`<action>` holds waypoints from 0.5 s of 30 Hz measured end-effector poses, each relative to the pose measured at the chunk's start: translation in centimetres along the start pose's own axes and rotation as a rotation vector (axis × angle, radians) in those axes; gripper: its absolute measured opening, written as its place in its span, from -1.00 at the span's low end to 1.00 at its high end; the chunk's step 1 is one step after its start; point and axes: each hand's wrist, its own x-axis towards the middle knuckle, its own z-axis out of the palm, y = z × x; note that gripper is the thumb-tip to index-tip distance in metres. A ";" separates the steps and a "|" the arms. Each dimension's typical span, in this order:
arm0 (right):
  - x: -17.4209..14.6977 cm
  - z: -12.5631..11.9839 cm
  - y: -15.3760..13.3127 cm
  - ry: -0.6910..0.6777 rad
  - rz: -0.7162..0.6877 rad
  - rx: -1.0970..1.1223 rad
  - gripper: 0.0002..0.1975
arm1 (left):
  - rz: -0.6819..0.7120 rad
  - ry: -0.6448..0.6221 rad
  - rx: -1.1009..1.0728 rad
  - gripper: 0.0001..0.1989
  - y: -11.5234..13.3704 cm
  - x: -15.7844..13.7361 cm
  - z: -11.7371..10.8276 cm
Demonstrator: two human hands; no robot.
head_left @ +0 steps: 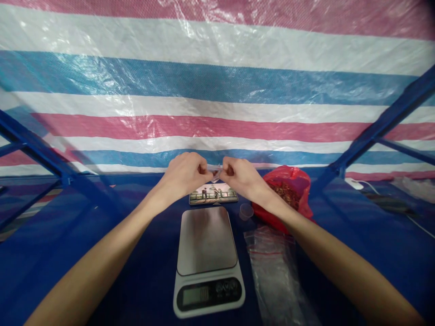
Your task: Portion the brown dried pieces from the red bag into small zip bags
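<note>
Both hands meet above the far side of the blue surface, pinching a small clear plastic bag (215, 174) between them. My left hand (186, 172) is closed on the bag's left side, and my right hand (242, 175) on its right. A little brownish material shows in the bag, too small to make out. Below the hands lies a phone (213, 195) with a picture on its screen. Nearer to me stands a kitchen scale (208, 242), nothing on its steel plate; its display is too blurred to read.
Right of the scale are a small clear cup (246, 211), a stack of zip bags (275, 276) and an open red plastic bag (307, 199) of brown dried bits, partly behind my right forearm. Blue metal bars (384, 124) flank the surface. A striped plastic sheet (217, 81) hangs behind.
</note>
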 end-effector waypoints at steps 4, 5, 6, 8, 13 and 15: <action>0.0 -0.2 0.0 0.159 0.022 -0.112 -0.78 | -0.011 0.034 0.024 -0.66 0.3 0.1 -0.2; 0.0 -0.1 0.1 0.204 -0.016 -0.102 -0.81 | -0.015 0.036 0.016 -0.65 0.4 0.0 -0.2; 0.1 0.0 0.2 0.235 -0.061 -0.070 -0.82 | -0.018 0.033 -0.002 -0.65 0.4 0.0 -0.2; 0.2 0.3 0.5 0.246 -0.138 0.073 -0.81 | -0.023 0.025 -0.068 -0.68 0.4 0.0 -0.2; 0.7 1.5 0.4 0.129 0.153 0.899 -0.79 | 0.058 0.023 -0.376 -0.77 -0.5 0.2 -0.6; 0.9 1.8 0.0 -0.010 0.398 1.177 -0.79 | 0.036 -0.004 -0.544 -0.74 -0.7 0.3 -0.9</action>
